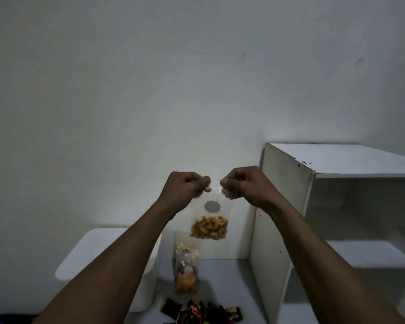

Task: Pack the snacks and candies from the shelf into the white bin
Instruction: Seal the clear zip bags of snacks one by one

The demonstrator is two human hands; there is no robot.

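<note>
Pinch, left hand [185,186] and right hand [243,183]: clear bag [223,206] (golden snacks [209,228])

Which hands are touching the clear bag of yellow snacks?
Touching, both: the head view shows the left hand and right hand each pinching the top of the clear bag.

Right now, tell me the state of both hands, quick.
Left hand: closed, pinching the top left edge of the clear snack bag.
Right hand: closed, pinching the top right edge of the same bag.
</note>
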